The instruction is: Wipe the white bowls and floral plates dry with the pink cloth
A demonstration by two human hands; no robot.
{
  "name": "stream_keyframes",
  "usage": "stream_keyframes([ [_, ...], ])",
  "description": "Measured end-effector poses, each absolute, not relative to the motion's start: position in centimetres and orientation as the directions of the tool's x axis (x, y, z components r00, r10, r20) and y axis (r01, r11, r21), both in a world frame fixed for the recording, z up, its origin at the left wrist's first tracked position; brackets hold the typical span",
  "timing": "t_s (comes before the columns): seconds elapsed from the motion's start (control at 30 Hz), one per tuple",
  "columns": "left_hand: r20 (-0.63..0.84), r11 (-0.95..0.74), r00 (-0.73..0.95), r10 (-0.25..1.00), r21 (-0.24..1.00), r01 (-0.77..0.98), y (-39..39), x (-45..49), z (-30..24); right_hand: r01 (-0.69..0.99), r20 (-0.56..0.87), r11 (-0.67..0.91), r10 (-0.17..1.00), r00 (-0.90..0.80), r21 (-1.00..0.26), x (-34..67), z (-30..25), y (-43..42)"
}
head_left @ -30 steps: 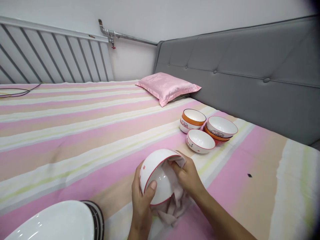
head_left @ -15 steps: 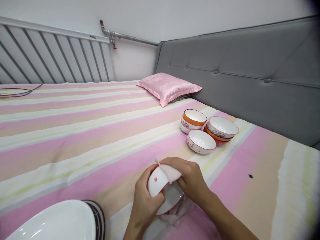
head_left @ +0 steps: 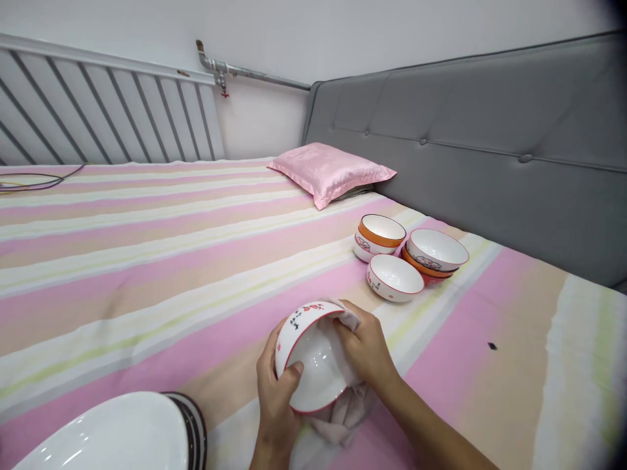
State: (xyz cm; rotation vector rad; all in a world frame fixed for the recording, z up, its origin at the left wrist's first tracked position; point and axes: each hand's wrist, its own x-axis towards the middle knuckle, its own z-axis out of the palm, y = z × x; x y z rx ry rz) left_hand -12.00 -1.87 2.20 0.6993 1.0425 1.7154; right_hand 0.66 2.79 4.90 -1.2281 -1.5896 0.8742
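Note:
A white bowl (head_left: pixel 321 362) with a red rim and red and black markings is tilted between my hands, its inside facing me. My left hand (head_left: pixel 279 378) grips the left side, thumb over the rim and fingers behind the outer wall. On the far right rim, my right hand (head_left: pixel 367 343) pinches a pale pink cloth (head_left: pixel 349 318) against the bowl, thumb inside. More of the cloth hangs below the bowl. Beyond my hands stand a single white bowl (head_left: pixel 396 279), an orange-and-white stack of bowls (head_left: pixel 379 236) and another bowl stack (head_left: pixel 435 251).
White plates (head_left: pixel 122 434) with dark-striped sides are stacked at lower left. A pink pillow (head_left: pixel 330 170) lies near the grey headboard (head_left: pixel 465 124). The striped bedsheet (head_left: pixel 147 274) carries everything. Thin cables (head_left: pixel 39 179) rest at far left, by a radiator (head_left: pixel 108 104).
The bowl has turned so that its inside now faces me more fully and its printed markings show. My right hand has moved its grip with the cloth onto the rim.

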Motion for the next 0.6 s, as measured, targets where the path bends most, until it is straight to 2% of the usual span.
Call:
stream_keyframes([
  [0.2,-0.129,-0.145,-0.416,0.900,0.813,-0.564,-2.2,-11.6,2.9,0.253,0.095,0.089,0.995,0.013,-0.963,-0.4,3.4,2.6],
  [0.37,-0.229,-0.126,-0.454,0.861,0.769,-0.626,-2.1,-11.5,3.4,0.094,-0.002,0.007,0.996,-0.095,-0.996,-0.7,3.7,2.2],
  [0.5,-0.194,-0.168,-0.456,0.869,0.750,-0.639,-2.0,-11.6,3.6,-0.083,-0.002,-0.016,0.985,-0.174,-0.996,-0.3,4.8,2.1],
  [0.6,-0.192,-0.173,-0.469,0.862,0.759,-0.628,-2.1,-11.5,3.8,-0.112,-0.003,-0.023,0.983,-0.182,-0.993,0.1,5.1,2.1],
])
